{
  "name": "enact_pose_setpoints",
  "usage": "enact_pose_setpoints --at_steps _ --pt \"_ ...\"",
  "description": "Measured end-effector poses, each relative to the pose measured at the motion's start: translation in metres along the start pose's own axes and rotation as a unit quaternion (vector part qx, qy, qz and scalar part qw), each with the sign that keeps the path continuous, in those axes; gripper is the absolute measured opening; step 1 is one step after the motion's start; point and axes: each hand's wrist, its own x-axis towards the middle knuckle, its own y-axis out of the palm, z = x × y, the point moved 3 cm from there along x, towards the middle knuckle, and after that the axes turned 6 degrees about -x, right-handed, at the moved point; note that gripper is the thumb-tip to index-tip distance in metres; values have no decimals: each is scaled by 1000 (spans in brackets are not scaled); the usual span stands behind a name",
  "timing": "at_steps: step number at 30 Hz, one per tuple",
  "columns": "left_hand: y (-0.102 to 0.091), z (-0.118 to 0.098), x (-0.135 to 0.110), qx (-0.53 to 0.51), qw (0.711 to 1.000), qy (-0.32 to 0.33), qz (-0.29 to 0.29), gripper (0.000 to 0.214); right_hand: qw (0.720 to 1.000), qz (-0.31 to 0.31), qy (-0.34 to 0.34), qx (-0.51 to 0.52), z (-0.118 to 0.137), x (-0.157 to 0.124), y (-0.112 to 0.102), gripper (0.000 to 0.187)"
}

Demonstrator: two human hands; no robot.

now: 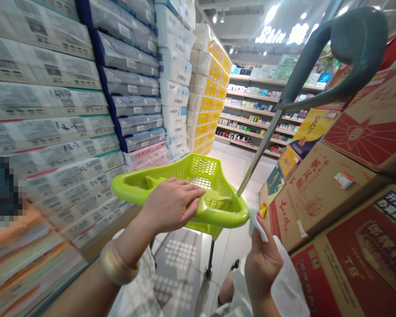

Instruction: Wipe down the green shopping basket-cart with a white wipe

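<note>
A lime-green plastic shopping cart (224, 215) stands in front of me, its basket walls full of small holes. My left hand (173, 202), a gold-coloured bangle (119, 263) on its wrist, is closed over the middle of the cart's handle. To the right, my right hand (262, 255) pinches a white tissue (258, 225) between thumb and fingers. The tissue is at the right end of the handle; whether it touches the plastic I cannot tell. From the cart's right corner rises a metal pole with a grey loop (297, 79) on top.
Tall stacks of wrapped paper packs (42, 101) line the left side, with yellow-and-white packs (206, 105) further on. Printed cardboard boxes (320, 189) are piled close on the right. Shelves of small goods (251, 94) stand across the far end of the tiled floor (236, 165).
</note>
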Motion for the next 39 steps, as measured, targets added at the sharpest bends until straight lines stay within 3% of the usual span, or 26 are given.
enact_pose_setpoints --at_steps 2,3,6,8,10,14,20,22,26,31,33,37,39 --pt "-1 0 0 1 1000 -2 -1 36 998 0 57 -5 0 -1 -2 31" --pt "-1 0 0 2 1000 -1 -2 36 999 4 40 -4 3 -4 -2 31" --pt "-2 -1 -1 5 1000 7 -4 36 993 30 -111 0 14 -13 -4 28" --pt "-2 -2 -1 7 1000 8 -4 36 984 36 -176 -6 14 -16 -5 28" --pt "-2 -2 -1 7 1000 8 -2 36 987 27 -160 -7 10 -14 -4 29" --pt "-2 -2 -2 4 1000 8 0 35 998 21 -61 -4 10 -3 -3 32" --pt "-2 -3 -3 6 1000 7 -6 35 954 128 -268 -35 33 6 3 30" --pt "-2 -3 -3 5 1000 8 -4 35 961 116 -250 -29 28 16 3 27" --pt "-1 -3 -3 7 1000 7 -1 35 986 111 -124 -19 22 34 2 24" --pt "-2 -4 -4 12 1000 13 -9 35 931 250 -259 -54 45 33 10 26" --pt "-2 -4 -4 11 1000 14 -9 35 936 251 -241 -47 42 40 12 24" --pt "-2 -4 -4 6 1000 14 -8 34 967 221 -122 -19 31 54 13 21" --pt "-2 -4 -4 6 1000 15 -12 34 961 237 -138 -26 36 51 14 22"
